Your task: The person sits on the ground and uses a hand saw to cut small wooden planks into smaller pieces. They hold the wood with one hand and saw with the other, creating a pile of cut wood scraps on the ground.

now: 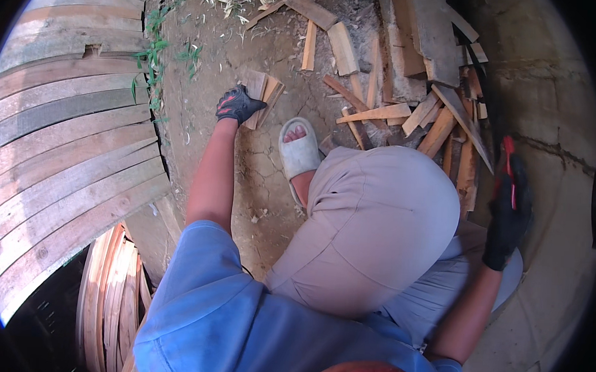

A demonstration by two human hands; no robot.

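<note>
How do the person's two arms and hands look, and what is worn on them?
Both hands wear black work gloves. The left hand glove has red markings on its back; the right hand glove looks plain black from this angle. Both forearms are bare. Short blue sleeves cover the upper arms, and a blue cuff shows at the right elbow.

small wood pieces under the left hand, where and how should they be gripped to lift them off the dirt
Probably by the near ends, where the gloved left hand already rests. The small wood pieces lie flat on the dirt ground, side by side, long edges free. Come from above and the person's side, fingers pinching across both outer edges together.
</note>
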